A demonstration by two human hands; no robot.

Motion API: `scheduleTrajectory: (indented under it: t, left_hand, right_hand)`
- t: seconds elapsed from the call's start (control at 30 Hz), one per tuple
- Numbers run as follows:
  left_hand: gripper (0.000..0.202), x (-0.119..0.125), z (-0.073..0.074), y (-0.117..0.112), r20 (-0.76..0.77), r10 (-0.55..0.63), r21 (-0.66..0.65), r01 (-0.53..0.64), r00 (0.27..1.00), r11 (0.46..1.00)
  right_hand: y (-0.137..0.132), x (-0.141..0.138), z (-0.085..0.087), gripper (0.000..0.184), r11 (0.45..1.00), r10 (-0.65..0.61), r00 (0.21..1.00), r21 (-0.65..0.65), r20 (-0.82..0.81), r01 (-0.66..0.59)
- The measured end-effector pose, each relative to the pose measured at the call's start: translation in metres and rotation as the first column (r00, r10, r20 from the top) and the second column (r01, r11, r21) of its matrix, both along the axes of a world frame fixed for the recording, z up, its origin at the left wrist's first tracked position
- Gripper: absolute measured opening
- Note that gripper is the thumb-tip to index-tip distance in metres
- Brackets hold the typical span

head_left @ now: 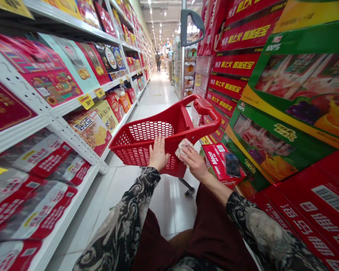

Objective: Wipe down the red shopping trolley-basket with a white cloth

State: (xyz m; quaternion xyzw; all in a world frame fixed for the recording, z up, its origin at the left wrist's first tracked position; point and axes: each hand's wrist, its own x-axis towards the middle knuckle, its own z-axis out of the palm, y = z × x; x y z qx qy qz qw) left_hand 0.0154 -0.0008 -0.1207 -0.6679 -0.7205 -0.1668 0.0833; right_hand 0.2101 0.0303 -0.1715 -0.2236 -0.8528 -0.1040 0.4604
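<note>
Two bare hands rest on a red perforated plastic shopping basket (135, 145) mounted on a low wheeled trolley, in a supermarket aisle. Left hand (158, 152): open, fingers spread, palm laid flat against the basket's near side, not gripping. Right hand (193, 162): fingers curled over a pale crumpled wad of cloth or tissue (182, 149), pressing it to the basket's upper edge. Which of the two materials it is cannot be told from this view.

Basket sits directly ahead of the person's lap, its curved red tubular handle (206, 113) reaching forward. One black castor (189, 192) shows beneath it, above a pale tiled floor (161, 203). Sleeves are black-and-grey swirl pattern (124, 222); below the arms, a dark maroon garment (214, 229).

Left of the aisle: white metal shelving (48, 109) stacked with red and gold gift boxes (53, 88), yellow price tags (86, 101) along the shelf edges. Right: large stacked red and green juice cartons (293, 94). A red Meco box (216, 160) — one patch on it blurred — lies just beside the right hand. Far down the aisle, one distant figure (157, 60).
</note>
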Motion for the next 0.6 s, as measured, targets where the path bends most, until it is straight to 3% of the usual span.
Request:
scheduleTrajectory:
  t: [0.1,0.17,0.23,0.37,0.43,0.5,0.6]
  left_hand:
    - [0.075,0.001,0.000,0.000,0.017,0.002,0.004,-0.002,1.000,1.000]
    - [0.075,0.000,0.000,0.000,0.026,0.000,0.002,0.000,1.000,1.000]
    - [0.075,0.000,-0.001,0.000,0.020,-0.006,-0.002,0.007,1.000,1.000]
    - [0.076,-0.002,0.000,-0.001,-0.017,-0.005,-0.001,0.005,1.000,1.000]
    - [0.076,-0.001,0.001,-0.002,-0.025,0.011,-0.001,-0.011,1.000,1.000]
    - [0.074,-0.001,0.002,-0.005,-0.023,0.027,-0.008,-0.027,0.999,1.000]
    - [0.075,0.001,0.003,-0.006,-0.014,0.040,-0.025,-0.040,0.999,0.999]
  right_hand:
    - [0.011,-0.001,0.036,0.031,0.997,-0.059,0.990,0.037,-0.126,0.064]
    - [0.018,-0.004,0.043,0.034,0.996,-0.082,0.988,0.025,-0.132,0.086]
    - [0.021,-0.008,0.032,0.036,0.997,-0.074,0.994,-0.006,-0.081,0.074]
    - [0.010,-0.015,-0.011,0.035,0.998,-0.030,0.997,-0.048,0.067,0.034]
    - [0.003,-0.015,-0.022,0.035,0.998,0.000,0.994,-0.060,0.112,0.007]
    - [-0.001,-0.013,-0.016,0.034,0.998,0.015,0.996,-0.055,0.088,-0.010]
    - [0.002,-0.011,0.015,0.033,0.999,-0.029,0.999,-0.024,-0.015,0.029]
